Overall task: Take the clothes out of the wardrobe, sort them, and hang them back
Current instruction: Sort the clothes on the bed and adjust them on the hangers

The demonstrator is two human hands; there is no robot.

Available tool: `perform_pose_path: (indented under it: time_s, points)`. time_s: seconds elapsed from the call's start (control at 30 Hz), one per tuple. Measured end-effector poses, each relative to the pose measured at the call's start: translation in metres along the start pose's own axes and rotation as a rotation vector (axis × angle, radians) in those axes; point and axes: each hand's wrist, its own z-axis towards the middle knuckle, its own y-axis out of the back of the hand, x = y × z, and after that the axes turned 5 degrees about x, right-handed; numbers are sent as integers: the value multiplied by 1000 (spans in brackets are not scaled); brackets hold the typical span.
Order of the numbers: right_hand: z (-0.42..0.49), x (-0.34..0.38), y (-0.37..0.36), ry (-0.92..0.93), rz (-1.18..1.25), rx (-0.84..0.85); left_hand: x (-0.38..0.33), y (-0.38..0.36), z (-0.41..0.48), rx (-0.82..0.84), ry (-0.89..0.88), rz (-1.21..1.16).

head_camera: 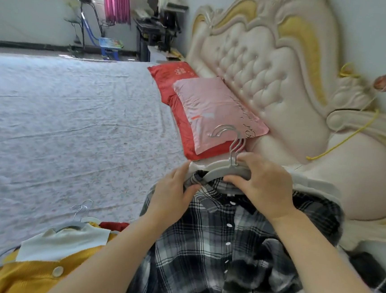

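Observation:
A black-and-white plaid shirt (204, 247) with white buttons lies on the near right of the bed, still on a grey hanger (227, 170) whose metal hook rises over the pillows. My right hand (262, 180) grips the hanger's bar near the neck. My left hand (173, 196) pinches the shirt's collar at the hanger's left shoulder. A yellow cardigan (36, 273) with a white collar lies at the bottom left on its own hanger (73, 224). A bit of red cloth (114, 226) peeks out between the two garments.
The bed (61, 123) has a pale floral sheet and stretches to the left. A pink pillow (216, 111) rests on a red one (170, 76) against the tufted cream headboard (265, 59). A dark garment (372, 272) lies at the far right.

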Motion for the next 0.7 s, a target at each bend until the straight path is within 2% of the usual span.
perform_pose_path:
  time_s: [0.37, 0.53, 0.7]
  points:
    - [43, 51, 155, -30, 32, -262, -115, 128, -29, -294, -209, 165]
    - [56, 104, 186, 15, 139, -316, -124, 190, -66, -432, -218, 230]
    - [56, 174, 192, 60, 258, -325, -102, 245, -117, -527, -191, 294]
